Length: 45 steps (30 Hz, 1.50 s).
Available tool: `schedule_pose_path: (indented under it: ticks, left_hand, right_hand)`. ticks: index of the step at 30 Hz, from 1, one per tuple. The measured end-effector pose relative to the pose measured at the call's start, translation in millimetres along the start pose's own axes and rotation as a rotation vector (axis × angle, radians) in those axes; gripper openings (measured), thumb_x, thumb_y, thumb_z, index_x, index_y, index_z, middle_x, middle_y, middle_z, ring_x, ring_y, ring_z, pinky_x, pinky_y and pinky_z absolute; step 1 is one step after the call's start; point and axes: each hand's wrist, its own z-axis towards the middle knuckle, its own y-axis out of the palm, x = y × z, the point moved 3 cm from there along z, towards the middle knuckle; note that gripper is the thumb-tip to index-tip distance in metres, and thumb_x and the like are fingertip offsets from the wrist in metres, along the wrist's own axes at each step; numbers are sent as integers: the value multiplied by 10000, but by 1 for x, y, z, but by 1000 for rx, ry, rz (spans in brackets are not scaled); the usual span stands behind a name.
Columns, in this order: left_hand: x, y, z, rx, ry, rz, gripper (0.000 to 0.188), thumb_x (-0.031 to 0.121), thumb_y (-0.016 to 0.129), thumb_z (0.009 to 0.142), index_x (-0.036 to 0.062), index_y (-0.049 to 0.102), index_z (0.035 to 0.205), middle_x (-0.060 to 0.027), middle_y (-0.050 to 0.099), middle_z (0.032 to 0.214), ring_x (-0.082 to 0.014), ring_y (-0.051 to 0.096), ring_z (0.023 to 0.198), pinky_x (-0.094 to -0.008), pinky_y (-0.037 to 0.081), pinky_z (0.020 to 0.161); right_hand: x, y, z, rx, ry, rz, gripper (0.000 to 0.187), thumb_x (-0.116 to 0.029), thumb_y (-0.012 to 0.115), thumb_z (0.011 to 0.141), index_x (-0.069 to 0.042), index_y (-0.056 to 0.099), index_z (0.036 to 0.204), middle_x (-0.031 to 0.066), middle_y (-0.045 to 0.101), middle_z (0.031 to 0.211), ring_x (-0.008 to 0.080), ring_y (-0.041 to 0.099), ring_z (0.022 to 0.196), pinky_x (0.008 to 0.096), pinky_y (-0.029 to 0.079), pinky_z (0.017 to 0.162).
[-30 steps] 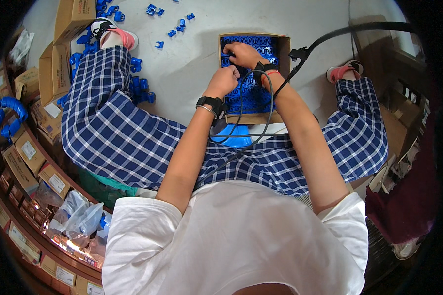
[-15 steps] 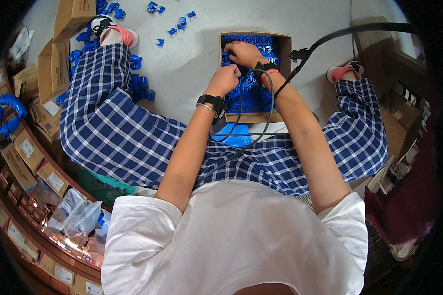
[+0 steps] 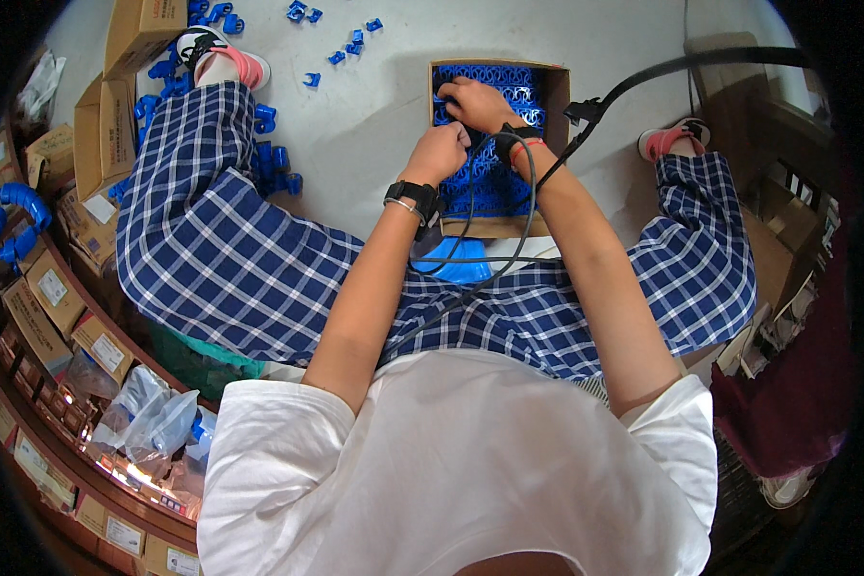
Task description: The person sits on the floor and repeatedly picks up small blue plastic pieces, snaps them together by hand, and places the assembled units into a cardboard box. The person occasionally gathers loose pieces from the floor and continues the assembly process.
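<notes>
Clips (image 3: 497, 192) in the cardboard box (image 3: 494, 228) at 12 o'clock probably like a light touch imo, right hand (image 3: 475, 104) with fingers curled, left hand (image 3: 440, 154) balled up, can't tell if either's pinching one

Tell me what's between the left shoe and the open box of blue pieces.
In the head view, scattered blue pieces lie on grey floor between the shoe and box.

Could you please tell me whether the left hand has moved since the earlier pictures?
No, not noticeably: against the open cardboard box, the left hand appears over the same part of its left edge, with no clear shift either way.
</notes>
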Motion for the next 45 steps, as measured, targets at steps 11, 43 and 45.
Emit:
schedule_pose_path:
  ticks: [11,43,45]
  left_hand:
    - [4,-3,-2,-10,-15,-8,149,52,515,797,24,635,881,-179,676,880,-369,641,849,-434,505,771]
    - [2,-1,-1,0,-11,-36,168,67,505,816,34,656,882,-169,680,856,-358,648,834,-425,506,777]
    - [2,-1,-1,7,-22,-63,168,76,505,827,33,656,886,-165,680,835,-349,651,798,-417,509,750]
  right_hand:
    - [0,1,-3,77,-13,-50,228,-123,584,817,-83,636,1035,114,635,1010,319,626,950,420,535,789]
    - [14,5,-2,89,74,103,368,-153,618,802,-27,606,1148,217,581,1123,384,540,1077,441,443,957]
    - [15,4,-3,76,71,101,356,-142,618,802,-26,608,1138,214,582,1121,384,542,1075,439,444,958]
